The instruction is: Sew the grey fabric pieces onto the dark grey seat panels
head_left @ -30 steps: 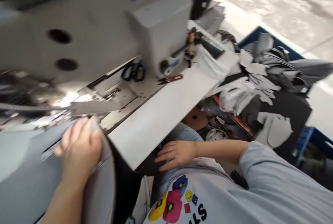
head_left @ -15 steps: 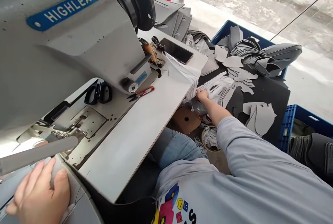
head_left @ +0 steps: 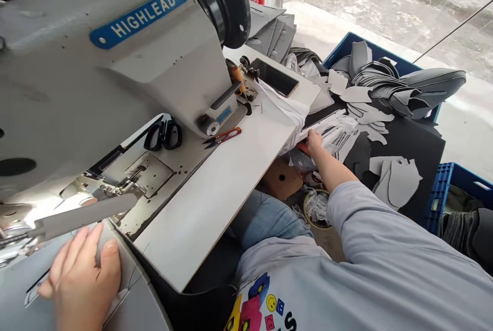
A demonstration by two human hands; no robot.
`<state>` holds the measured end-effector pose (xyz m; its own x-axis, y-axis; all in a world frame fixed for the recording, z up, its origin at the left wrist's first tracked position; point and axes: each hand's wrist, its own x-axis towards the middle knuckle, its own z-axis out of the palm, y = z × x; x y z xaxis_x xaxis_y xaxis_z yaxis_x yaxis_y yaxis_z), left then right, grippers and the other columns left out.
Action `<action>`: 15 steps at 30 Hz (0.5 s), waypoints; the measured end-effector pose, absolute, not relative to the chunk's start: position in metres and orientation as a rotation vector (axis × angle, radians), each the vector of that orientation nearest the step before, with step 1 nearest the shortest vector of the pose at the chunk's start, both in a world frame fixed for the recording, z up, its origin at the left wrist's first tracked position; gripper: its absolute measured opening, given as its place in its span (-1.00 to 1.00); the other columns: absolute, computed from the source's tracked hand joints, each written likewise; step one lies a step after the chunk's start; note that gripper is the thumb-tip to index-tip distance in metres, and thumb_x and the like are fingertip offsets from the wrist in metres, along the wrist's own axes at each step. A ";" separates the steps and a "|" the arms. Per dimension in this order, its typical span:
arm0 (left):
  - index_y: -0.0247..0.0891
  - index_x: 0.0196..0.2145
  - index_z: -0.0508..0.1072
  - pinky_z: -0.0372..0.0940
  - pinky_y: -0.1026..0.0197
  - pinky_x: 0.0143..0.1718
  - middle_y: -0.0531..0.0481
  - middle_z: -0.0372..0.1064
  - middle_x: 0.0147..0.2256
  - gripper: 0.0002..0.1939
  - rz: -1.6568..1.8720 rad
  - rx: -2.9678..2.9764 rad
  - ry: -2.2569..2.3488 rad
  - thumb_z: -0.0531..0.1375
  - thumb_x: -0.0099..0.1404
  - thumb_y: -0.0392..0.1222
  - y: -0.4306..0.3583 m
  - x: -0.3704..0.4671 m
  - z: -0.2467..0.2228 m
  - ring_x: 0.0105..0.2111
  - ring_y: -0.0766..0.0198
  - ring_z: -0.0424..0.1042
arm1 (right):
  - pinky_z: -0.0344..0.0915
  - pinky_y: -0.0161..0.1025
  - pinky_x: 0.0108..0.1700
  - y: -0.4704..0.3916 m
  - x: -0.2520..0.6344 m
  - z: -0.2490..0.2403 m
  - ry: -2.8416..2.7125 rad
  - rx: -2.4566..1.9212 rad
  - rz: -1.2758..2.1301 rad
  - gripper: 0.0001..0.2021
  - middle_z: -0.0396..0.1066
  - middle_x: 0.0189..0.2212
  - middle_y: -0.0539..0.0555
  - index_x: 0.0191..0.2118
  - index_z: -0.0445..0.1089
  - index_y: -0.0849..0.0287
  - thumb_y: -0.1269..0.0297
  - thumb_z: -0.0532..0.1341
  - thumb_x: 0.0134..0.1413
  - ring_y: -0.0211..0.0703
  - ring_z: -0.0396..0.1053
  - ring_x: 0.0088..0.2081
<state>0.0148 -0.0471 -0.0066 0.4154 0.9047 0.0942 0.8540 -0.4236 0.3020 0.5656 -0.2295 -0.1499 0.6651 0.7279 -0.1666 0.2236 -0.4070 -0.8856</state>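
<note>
My left hand (head_left: 87,274) lies over a grey fabric piece (head_left: 142,297) at the lower left, fingers spread and pointing under the grey bar of the sewing machine (head_left: 154,64). Beyond the right edge of the white table (head_left: 204,208), my right hand (head_left: 315,141) is closed, its fingertips by something orange-red under the table edge. What it grips is too small to tell. White strips (head_left: 298,113) hang over the table edge just left of that hand, and a bundle of white pieces in plastic (head_left: 339,133) lies to its right.
Black-handled scissors (head_left: 164,134) and red snips (head_left: 223,137) rest by the machine. A phone (head_left: 275,77) lies at the table's far end. Grey cut pieces fill a blue crate (head_left: 348,43). Another blue crate (head_left: 439,192) stands at the right. A basket (head_left: 317,209) with scraps sits below.
The view has shifted, so the machine and table appear further right. My right hand has moved slightly off the white strips, and something orange-red now shows beside it. My left hand stays on the fabric.
</note>
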 end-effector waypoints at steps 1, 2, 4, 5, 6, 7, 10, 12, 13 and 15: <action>0.82 0.14 -0.15 -0.05 -0.37 0.30 0.82 -0.22 0.27 -0.37 0.401 2.437 1.626 0.02 0.27 0.07 -0.048 0.017 -0.006 0.33 -0.14 0.03 | 0.43 -0.09 -0.08 -0.236 0.564 -0.141 -0.773 -1.935 0.692 -0.67 0.38 -0.02 0.12 0.05 0.35 0.19 0.11 0.18 0.28 -0.13 0.41 -0.11; 0.82 0.13 -0.11 -0.02 -0.34 0.30 0.81 -0.15 0.26 -0.39 0.429 2.415 1.681 0.04 0.27 0.09 -0.048 0.018 -0.006 0.31 -0.12 0.08 | 0.43 -0.14 -0.13 -0.244 0.559 -0.132 -0.814 -1.913 0.703 -0.67 0.39 -0.07 0.11 0.03 0.35 0.21 0.09 0.15 0.31 -0.18 0.42 -0.16; 0.78 0.15 -0.07 -0.01 -0.33 0.30 0.74 -0.10 0.26 -0.39 0.457 2.411 1.700 0.07 0.27 0.09 -0.046 0.017 -0.010 0.30 -0.10 0.10 | 0.38 -0.28 -0.25 -0.262 0.539 -0.114 -0.914 -1.864 0.730 -0.62 0.39 -0.25 0.04 -0.09 0.38 0.24 0.06 -0.03 0.40 -0.28 0.39 -0.30; 0.73 0.17 -0.04 -0.03 -0.33 0.31 0.68 -0.08 0.28 -0.39 0.472 2.426 1.691 0.08 0.28 0.08 -0.044 0.016 -0.013 0.31 -0.10 0.09 | 0.32 -0.32 -0.33 -0.270 0.523 -0.107 -0.979 -1.834 0.753 -0.54 0.36 -0.35 0.02 -0.18 0.39 0.23 0.08 -0.17 0.43 -0.32 0.35 -0.38; 0.65 0.19 0.03 -0.02 -0.33 0.30 0.59 -0.04 0.29 -0.40 0.510 2.441 1.690 0.08 0.29 0.05 -0.044 0.015 -0.015 0.30 -0.10 0.10 | 0.28 -0.31 -0.39 -0.276 0.504 -0.100 -1.048 -1.799 0.779 -0.50 0.32 -0.43 0.01 -0.26 0.37 0.20 0.12 -0.24 0.43 -0.30 0.29 -0.44; 0.54 0.20 0.13 0.00 -0.31 0.30 0.48 0.02 0.29 -0.44 0.562 2.462 1.680 0.09 0.29 0.02 -0.044 0.015 -0.015 0.29 -0.10 0.14 | 0.25 -0.29 -0.43 -0.280 0.481 -0.096 -1.131 -1.758 0.826 -0.53 0.29 -0.48 0.00 -0.32 0.34 0.18 0.15 -0.22 0.42 -0.27 0.24 -0.48; 0.06 0.05 0.45 0.11 -0.14 0.26 0.12 0.30 0.20 -0.63 0.694 2.508 1.541 0.10 0.30 -0.05 -0.062 0.022 -0.001 0.18 -0.01 0.30 | 0.22 -0.29 -0.45 -0.274 0.404 -0.087 -1.452 -1.573 1.040 -0.71 0.21 -0.57 -0.04 -0.48 0.25 0.16 0.22 -0.01 0.26 -0.26 0.19 -0.51; -0.13 -0.05 0.49 0.20 -0.01 0.21 -0.05 0.43 0.05 -0.66 0.610 2.413 1.363 0.04 0.35 -0.03 -0.086 0.035 0.015 0.10 0.09 0.38 | 0.17 -0.33 -0.44 -0.262 0.355 -0.081 -1.709 -1.402 1.195 -0.78 0.18 -0.60 -0.07 -0.55 0.21 0.17 0.30 0.11 0.10 -0.30 0.17 -0.53; -0.18 -0.06 0.49 0.31 0.06 0.08 -0.09 0.48 -0.04 -0.61 0.562 2.287 1.265 -0.01 0.36 0.01 -0.098 0.044 0.022 -0.05 0.14 0.47 | 0.13 -0.35 -0.44 -0.256 0.333 -0.078 -1.824 -1.311 1.257 -0.79 0.17 -0.60 -0.08 -0.58 0.19 0.17 0.34 0.14 0.03 -0.33 0.14 -0.54; -0.21 0.06 0.41 0.40 0.15 -0.17 -0.11 0.48 -0.05 -0.51 0.258 1.932 1.086 0.01 0.34 0.12 -0.120 0.060 0.032 -0.28 0.23 0.50 | 0.04 -0.35 -0.46 -0.244 0.300 -0.069 -2.052 -1.167 1.329 -0.80 0.16 -0.60 -0.09 -0.63 0.16 0.18 0.41 0.15 -0.07 -0.36 0.09 -0.54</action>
<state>0.0602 -0.1203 0.0320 0.5965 0.7712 -0.2224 0.5884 -0.2317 0.7747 0.3002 -0.2440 -0.0685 -0.5539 0.8281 -0.0859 0.4172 0.1868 -0.8894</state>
